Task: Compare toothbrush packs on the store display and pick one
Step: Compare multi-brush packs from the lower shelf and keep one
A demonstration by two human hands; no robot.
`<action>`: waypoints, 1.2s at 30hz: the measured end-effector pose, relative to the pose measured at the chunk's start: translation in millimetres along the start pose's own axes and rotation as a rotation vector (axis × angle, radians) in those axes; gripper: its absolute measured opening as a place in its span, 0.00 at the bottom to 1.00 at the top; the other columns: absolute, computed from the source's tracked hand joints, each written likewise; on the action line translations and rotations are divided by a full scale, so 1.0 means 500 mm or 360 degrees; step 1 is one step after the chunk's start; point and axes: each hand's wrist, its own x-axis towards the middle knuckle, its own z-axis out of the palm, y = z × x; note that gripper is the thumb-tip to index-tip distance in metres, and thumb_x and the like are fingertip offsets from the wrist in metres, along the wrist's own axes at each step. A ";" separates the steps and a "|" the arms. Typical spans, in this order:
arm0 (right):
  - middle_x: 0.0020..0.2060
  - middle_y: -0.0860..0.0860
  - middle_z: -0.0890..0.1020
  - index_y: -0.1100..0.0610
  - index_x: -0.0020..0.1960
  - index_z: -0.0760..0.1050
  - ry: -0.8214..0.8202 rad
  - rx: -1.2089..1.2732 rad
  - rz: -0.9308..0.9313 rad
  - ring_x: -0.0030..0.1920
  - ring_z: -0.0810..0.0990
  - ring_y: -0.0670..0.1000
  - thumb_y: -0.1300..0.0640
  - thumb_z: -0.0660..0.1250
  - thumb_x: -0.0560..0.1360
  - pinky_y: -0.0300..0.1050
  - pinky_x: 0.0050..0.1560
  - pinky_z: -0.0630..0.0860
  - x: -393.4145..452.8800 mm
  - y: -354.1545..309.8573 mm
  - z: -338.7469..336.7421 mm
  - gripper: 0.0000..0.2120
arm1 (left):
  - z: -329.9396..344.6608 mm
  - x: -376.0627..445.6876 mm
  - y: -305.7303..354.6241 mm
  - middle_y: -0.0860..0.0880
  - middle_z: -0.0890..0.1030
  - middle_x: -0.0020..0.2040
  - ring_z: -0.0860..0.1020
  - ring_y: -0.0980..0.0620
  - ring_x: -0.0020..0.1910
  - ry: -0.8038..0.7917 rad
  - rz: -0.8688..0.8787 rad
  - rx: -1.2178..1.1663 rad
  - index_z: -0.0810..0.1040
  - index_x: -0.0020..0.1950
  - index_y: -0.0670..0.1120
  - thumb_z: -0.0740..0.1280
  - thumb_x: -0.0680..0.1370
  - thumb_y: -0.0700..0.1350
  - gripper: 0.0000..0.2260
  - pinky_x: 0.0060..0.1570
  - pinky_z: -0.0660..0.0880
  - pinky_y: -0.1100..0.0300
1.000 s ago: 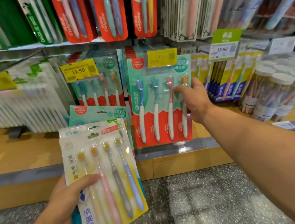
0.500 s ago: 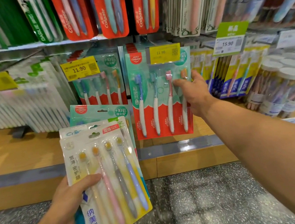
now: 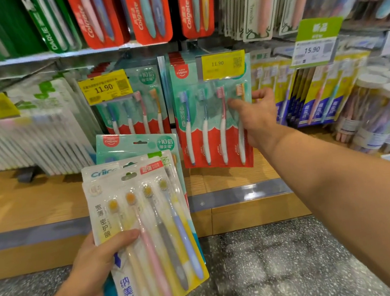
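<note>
Left hand (image 3: 93, 269) around fanned packs (image 3: 147, 231); right hand (image 3: 257, 118) at hanging Colgate pack (image 3: 211, 126).

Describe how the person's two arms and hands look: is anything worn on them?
Both forearms are bare as far as the picture shows; no sleeve edge comes into view. The left hand and the right hand carry no glove. No ring, watch or bracelet is visible on the fingers or wrists, and no markings show.
</note>
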 end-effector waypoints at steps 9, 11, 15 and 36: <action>0.45 0.51 0.74 0.52 0.55 0.64 0.0242 0.0128 0.0156 0.52 0.81 0.56 0.54 0.84 0.66 0.57 0.57 0.82 0.031 0.034 0.033 0.31 | 0.005 0.027 -0.026 0.38 0.87 0.45 0.87 0.41 0.36 -0.0040 -0.0047 -0.0003 0.81 0.60 0.40 0.73 0.71 0.34 0.17 0.32 0.83 0.51; 0.46 0.52 0.77 0.51 0.51 0.64 0.0236 0.0107 0.0214 0.51 0.83 0.57 0.53 0.84 0.65 0.59 0.54 0.83 0.027 0.038 0.033 0.30 | 0.007 0.030 -0.029 0.38 0.87 0.45 0.86 0.40 0.36 -0.0060 -0.0058 0.0016 0.81 0.60 0.40 0.74 0.70 0.35 0.18 0.34 0.83 0.50; 0.48 0.58 0.81 0.55 0.56 0.67 0.0089 0.0138 0.0379 0.41 0.85 0.55 0.54 0.85 0.62 0.50 0.37 0.86 0.015 0.026 -0.001 0.33 | 0.009 0.033 -0.033 0.36 0.87 0.48 0.86 0.39 0.37 -0.0086 -0.0062 0.0007 0.82 0.58 0.41 0.78 0.62 0.38 0.24 0.44 0.82 0.46; 0.51 0.53 0.88 0.53 0.65 0.76 -0.1248 -0.0473 0.0530 0.50 0.87 0.54 0.47 0.84 0.65 0.48 0.51 0.81 -0.340 0.053 -0.036 0.33 | 0.027 -0.059 0.066 0.39 0.88 0.50 0.87 0.39 0.45 -0.0357 0.0043 -0.0252 0.83 0.60 0.42 0.87 0.51 0.51 0.40 0.43 0.84 0.46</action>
